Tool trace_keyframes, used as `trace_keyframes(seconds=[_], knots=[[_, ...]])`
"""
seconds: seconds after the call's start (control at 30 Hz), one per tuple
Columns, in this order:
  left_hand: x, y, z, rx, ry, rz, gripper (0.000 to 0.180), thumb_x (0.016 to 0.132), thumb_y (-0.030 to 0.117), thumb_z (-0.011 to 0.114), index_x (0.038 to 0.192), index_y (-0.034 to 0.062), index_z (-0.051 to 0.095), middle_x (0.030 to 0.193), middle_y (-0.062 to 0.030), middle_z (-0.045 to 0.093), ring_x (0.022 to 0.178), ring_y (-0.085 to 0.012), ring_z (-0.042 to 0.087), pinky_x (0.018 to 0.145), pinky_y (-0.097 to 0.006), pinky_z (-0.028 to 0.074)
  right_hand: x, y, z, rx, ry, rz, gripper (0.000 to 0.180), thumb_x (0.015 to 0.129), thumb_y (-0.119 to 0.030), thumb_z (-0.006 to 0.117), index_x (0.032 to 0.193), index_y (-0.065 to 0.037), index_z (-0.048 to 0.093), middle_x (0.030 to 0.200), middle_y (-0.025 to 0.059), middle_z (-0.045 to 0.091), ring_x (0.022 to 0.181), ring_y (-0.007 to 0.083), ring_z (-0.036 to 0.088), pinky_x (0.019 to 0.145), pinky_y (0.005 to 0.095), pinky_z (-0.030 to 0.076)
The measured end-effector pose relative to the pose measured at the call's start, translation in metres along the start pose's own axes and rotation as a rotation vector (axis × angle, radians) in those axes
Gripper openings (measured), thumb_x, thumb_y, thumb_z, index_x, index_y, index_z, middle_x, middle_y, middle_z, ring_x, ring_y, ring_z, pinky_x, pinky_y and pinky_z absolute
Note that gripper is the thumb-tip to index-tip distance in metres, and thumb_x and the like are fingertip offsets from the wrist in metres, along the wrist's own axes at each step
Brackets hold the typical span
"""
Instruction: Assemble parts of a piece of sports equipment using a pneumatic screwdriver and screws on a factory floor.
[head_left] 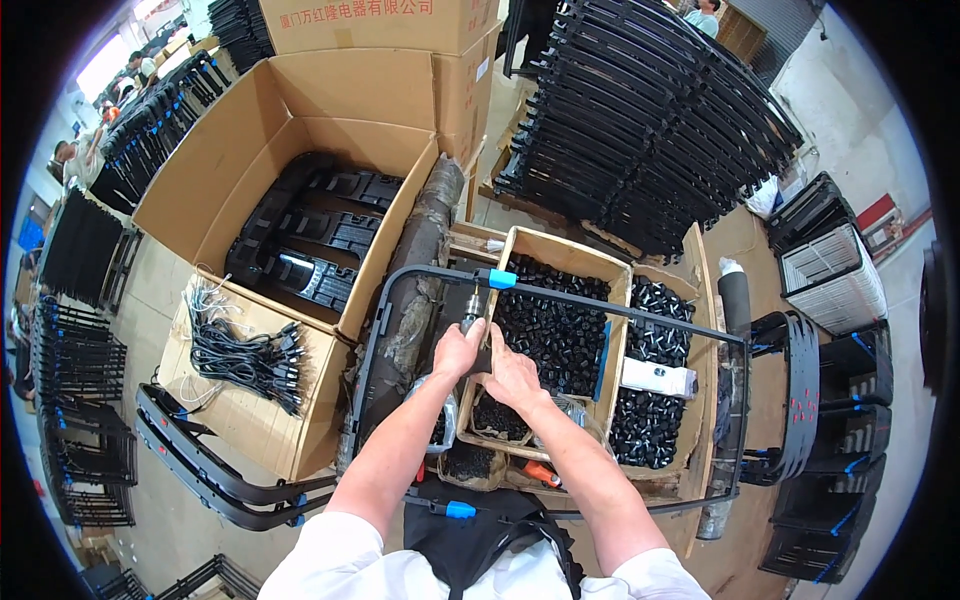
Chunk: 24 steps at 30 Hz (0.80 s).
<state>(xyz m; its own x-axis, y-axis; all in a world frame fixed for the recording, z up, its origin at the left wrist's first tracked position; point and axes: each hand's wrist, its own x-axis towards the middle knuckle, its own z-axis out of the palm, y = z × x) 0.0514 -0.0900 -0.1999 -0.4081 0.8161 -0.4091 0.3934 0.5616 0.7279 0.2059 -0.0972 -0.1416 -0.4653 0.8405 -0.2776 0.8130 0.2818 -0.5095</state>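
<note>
A black curved frame (560, 292) with blue tape marks lies across the boxes in front of me. My left hand (457, 349) grips a slim metal screwdriver-like tool (471, 305) whose tip points up at the frame's top bar. My right hand (513, 372) sits just right of it, fingers closed over a small dark part at the edge of a cardboard box (620, 330) full of small black pieces (548, 330). What the right fingers pinch is hidden.
A big open carton (250, 160) at left holds black moulded parts (315, 235). Black cables (245, 355) lie on cardboard. Stacks of black frames (650, 120) stand at back; crates (835, 275) at right. People work far left.
</note>
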Motion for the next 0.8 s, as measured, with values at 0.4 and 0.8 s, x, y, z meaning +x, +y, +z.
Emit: trace_keyframes(seconds=[0.4,0.8], knots=[[0.002,-0.010,0.005,-0.141,-0.064,-0.019,0.086,0.097,0.069,0.061,0.136,-0.0078,0.061,0.130,-0.0322,0.070,0.127,-0.0427,0.067,0.108,-0.046,0.050,-0.008,-0.004,0.016,-0.040,0.192,-0.117,0.043,0.080,-0.008,0.075,0.121,-0.004,0.060,0.133,0.0196,0.057,0.112,0.0418,0.067,0.095,0.0541,0.051],[-0.013,-0.011,0.005,-0.111,0.031,0.005,0.086,0.096,0.068,0.064,0.139,-0.0058,0.058,0.126,-0.0327,0.071,0.124,-0.0440,0.068,0.106,-0.048,0.051,-0.016,-0.004,0.023,-0.054,0.224,-0.152,0.039,0.080,-0.004,0.070,0.117,-0.002,0.060,0.129,0.0225,0.058,0.109,0.0424,0.069,0.091,0.0537,0.052]])
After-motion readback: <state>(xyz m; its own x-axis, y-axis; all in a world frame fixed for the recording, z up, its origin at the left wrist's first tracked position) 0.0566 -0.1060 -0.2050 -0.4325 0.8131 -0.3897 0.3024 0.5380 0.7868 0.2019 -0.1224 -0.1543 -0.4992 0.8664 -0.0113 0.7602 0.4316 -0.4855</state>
